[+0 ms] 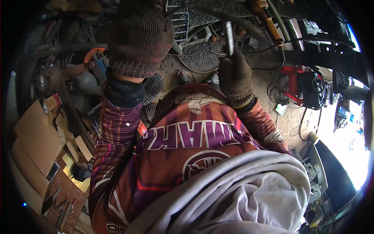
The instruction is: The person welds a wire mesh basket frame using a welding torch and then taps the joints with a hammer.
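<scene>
Above, the gloved right hand is closed in a fist around a slim metal rod, which rises nearly upright out of the top of the grip. Beside it, well apart, the gloved left hand is raised with its knit back to the camera; its grasp cannot be told. Beyond the rod lie tangled cables on dirt.

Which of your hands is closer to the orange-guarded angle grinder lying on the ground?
Left. The left hand, gloved and raised, sits just right of the angle grinder in the picture. The right hand, gripping a grey metal rod, is much farther to the right.
</scene>
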